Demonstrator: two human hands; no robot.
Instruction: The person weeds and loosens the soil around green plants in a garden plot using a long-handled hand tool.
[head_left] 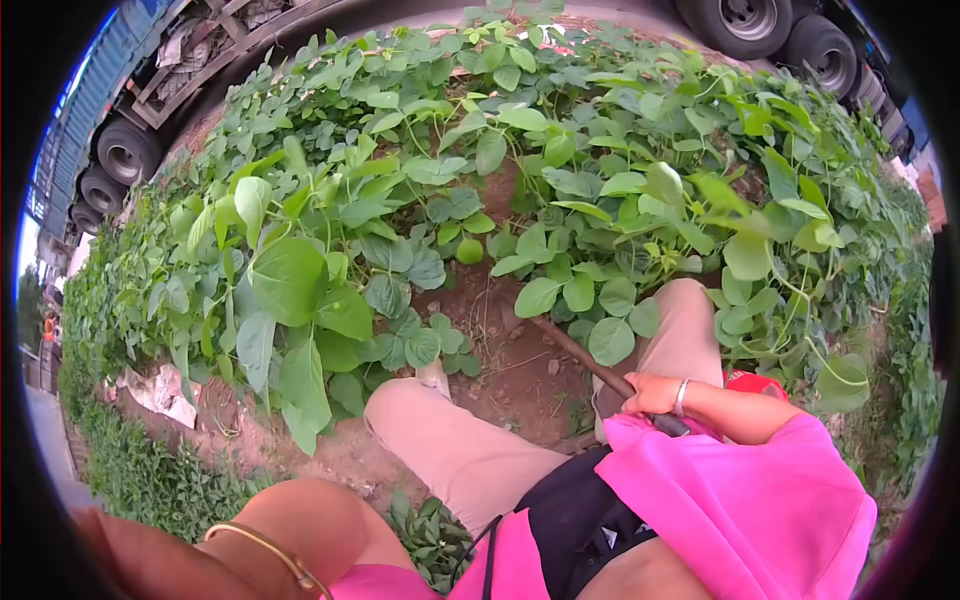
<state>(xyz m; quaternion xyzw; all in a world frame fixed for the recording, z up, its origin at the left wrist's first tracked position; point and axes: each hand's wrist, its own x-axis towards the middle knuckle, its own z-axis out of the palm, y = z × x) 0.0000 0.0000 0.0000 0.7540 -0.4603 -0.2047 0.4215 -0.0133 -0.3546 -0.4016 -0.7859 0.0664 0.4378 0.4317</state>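
My right hand (652, 394) is closed around a long brown wooden handle (580, 355), close to its dark grey end. The handle slants down and away between my legs, and its far end is hidden under the leaves. A silver bracelet (682, 397) circles that wrist. My left hand (115, 550) reaches out at the bottom left edge, blurred and dark, so its fingers cannot be made out. Behind it a gold bangle (270, 552) shows on the left wrist. Leafy green vines (480, 150) spread in front of me over brown soil (500, 350).
Trucks stand beyond the plants, with wheels (128, 150) at the left and more wheels (745, 18) at the upper right. A pale crumpled sheet (162, 392) lies on the soil at the left. Something red (755, 384) sits beside my right leg.
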